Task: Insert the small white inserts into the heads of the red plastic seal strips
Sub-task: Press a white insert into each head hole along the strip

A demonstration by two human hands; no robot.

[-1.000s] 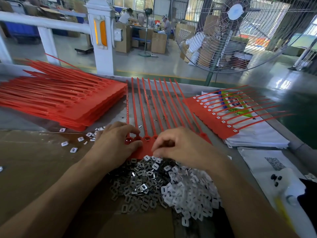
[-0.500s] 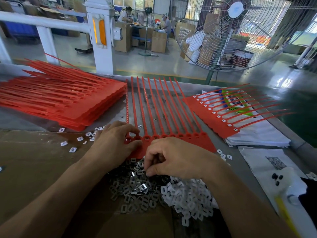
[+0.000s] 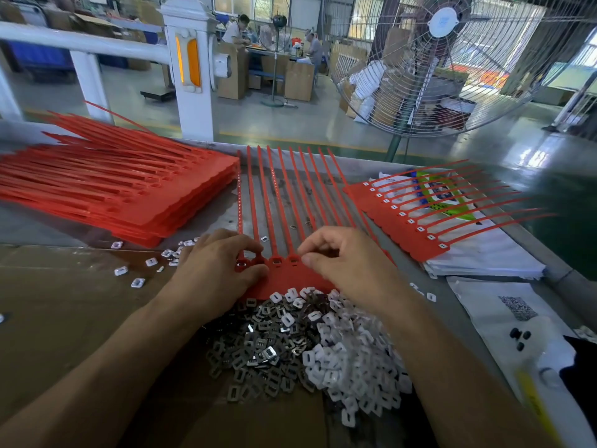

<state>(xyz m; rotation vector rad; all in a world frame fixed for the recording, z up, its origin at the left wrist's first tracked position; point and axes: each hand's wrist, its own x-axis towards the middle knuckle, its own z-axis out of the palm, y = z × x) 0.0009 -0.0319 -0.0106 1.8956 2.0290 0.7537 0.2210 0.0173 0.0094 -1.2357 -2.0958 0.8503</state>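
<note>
Hands (image 3: 210, 270) (image 3: 349, 263) rest on red seal strips (image 3: 290, 202); no writing legible.

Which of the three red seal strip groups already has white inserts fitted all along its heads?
The fanned sheet on the right, lying on the white bags: a white insert sits in each head. The left stack shows empty holes; the middle sheet is under the hands.

Daylight floods in from the windows (image 3: 365, 14) at the back and right, leaving the hall bright and evenly lit. Glare pools on the glossy floor (image 3: 533, 156) at right. Soft shadows lie under the forearms on the tabletop (image 3: 64, 302). Wide-angle distortion bends the edges; the lower right corner is blurred.
</note>
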